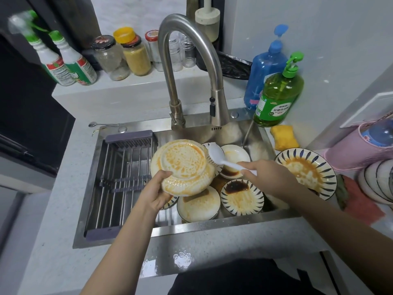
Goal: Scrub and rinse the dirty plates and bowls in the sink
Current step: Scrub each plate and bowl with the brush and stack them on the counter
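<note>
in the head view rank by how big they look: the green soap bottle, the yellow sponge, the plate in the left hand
1. plate, though held nearer the camera
2. green soap bottle
3. yellow sponge

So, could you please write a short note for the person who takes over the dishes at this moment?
Left hand grips an orange-smeared plate above the sink.
Right hand holds a white brush, its head at the plate's edge.
Done: no dish looks clean; the rack holds none.
Left: this plate, several dirty dishes in the sink, a striped bowl on the counter.
</note>
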Motion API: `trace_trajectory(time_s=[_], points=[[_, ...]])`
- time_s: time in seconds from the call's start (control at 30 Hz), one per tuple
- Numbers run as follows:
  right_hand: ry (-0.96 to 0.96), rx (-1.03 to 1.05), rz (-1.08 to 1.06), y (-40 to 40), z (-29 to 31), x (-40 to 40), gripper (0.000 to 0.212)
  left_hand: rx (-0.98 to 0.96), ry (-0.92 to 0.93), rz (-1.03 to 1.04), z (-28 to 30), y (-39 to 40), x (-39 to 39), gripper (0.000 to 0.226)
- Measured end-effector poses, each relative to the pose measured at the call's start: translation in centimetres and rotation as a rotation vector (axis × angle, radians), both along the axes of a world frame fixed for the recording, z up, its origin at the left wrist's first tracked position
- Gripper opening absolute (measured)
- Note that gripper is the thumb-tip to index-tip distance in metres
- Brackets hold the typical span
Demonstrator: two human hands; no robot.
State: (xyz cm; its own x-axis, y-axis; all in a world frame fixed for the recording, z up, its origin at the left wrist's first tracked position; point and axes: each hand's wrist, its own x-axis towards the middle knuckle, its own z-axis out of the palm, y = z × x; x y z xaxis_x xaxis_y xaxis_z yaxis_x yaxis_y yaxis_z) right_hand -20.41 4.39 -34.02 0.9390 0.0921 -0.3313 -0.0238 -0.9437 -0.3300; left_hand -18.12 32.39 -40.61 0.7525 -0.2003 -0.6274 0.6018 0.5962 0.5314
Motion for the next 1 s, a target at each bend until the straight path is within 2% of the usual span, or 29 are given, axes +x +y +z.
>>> trace_trajectory(time_s=[0.07,0.2,0.33,0.5,0.6,0.7,0.77,0.87,1.0], points=[[-0.009,0.005,0.047,0.6,0.4,-0.6,0.037,0.007,0.005,0.001,-0.1,0.3,0.1,0.049],[0.0,-0.052,0.013,0.2,0.1,0.4,0.036,0.042,-0.026,-0.025,0.1,0.0,-0.1,0.024],[-0.059,-0.168,0.093,1.1,1.1,0.1,0.036,0.154,-0.012,-0.034,0.6,-0.8,0.3,0.019],[-0.142,-0.187,0.231,3.7,1.5,-0.6,0.036,0.272,-0.035,-0.054,1.1,-1.6,0.7,0.019],[-0.139,-0.243,0.134,3.3,1.3,0.4,0.033,0.229,-0.033,-0.059,1.2,-1.8,0.7,0.019],[-0.094,-0.246,0.212,3.6,2.3,-0.1,0.032,0.204,-0.048,-0.051,1.2,-2.1,0.6,0.019],[-0.133,-0.199,0.249,4.4,2.8,-0.3,0.032,0.176,-0.051,-0.067,1.2,-2.4,0.5,0.019],[-0.122,-0.201,0.111,3.4,2.6,1.1,0.031,0.13,-0.024,-0.089,1.2,-2.9,0.5,0.021],[-0.06,-0.283,0.172,2.0,2.5,-0.1,0.03,0.153,-0.002,-0.092,0.8,-3.2,0.8,0.023]])
